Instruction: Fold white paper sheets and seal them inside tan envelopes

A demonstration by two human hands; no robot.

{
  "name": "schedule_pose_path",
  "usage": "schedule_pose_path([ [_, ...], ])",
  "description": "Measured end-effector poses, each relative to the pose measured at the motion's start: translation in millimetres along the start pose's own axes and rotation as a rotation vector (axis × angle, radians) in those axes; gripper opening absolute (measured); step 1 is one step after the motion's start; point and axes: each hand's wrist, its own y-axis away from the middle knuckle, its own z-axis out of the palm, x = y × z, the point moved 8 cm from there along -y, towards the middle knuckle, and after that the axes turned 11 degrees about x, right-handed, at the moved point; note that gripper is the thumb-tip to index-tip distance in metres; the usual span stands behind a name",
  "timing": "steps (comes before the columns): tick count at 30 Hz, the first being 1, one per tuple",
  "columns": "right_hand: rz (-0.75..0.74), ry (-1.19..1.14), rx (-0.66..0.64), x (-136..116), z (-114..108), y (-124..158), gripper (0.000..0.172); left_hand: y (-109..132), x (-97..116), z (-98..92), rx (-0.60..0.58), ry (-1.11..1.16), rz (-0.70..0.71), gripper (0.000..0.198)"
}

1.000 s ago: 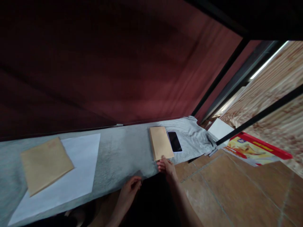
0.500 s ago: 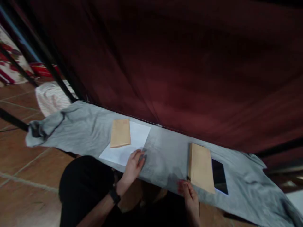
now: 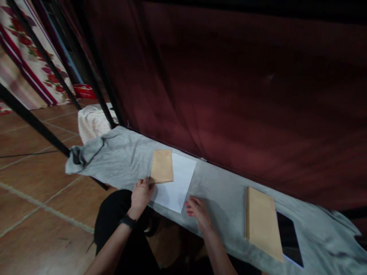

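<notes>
A small brown paper envelope (image 3: pixel 162 166) lies on the upper left part of a white sheet of paper (image 3: pixel 179 187). My left hand (image 3: pixel 141 195), with a dark band on the wrist, rests at the envelope's lower left corner; its fingers touch the edge there, spread rather than gripping. Just beyond the sheet's right edge hovers my right hand (image 3: pixel 197 210), its fingers loosely bent and apart, with nothing seen in them. Farther right is a stack of larger brown envelopes (image 3: pixel 263 221), and a dark-screened phone or tablet (image 3: pixel 289 238) lies against its right side.
A grey cloth (image 3: pixel 220 191) covers the narrow bench-like surface. Behind it hangs a dark red curtain (image 3: pixel 229 95). Black metal bars (image 3: pixel 37 124) stand at the left, near a striped cloth (image 3: pixel 93 122) and a red container (image 3: pixel 84 91) on the tiled floor.
My left hand has moved from the sheet's right side to the envelope's lower left corner. My right hand has left the large envelopes and come close to the sheet. The view has shifted left.
</notes>
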Motion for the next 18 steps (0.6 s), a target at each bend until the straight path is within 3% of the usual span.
schedule_pose_path([
  [2,-0.045,0.103,0.006,-7.2,10.0,-7.0,0.024,-1.5,-5.3,4.9,-0.067,0.085,-0.071,0.038],
  [6,-0.081,0.175,0.030,-10.8,11.0,-14.9,0.027,-3.4,-16.2,14.9,-0.156,0.213,-0.171,0.034],
  [12,-0.064,0.181,0.034,-5.1,3.6,-14.3,0.033,4.7,-8.5,18.2,-0.243,0.324,-0.143,0.014],
  [15,-0.133,0.192,0.096,-7.5,-21.2,-12.2,0.029,24.7,8.4,19.6,-0.277,0.437,-0.123,0.019],
  [18,-0.209,0.233,0.194,-0.3,-69.9,-3.2,0.028,55.8,36.8,27.3,-0.339,0.615,-0.111,0.023],
])
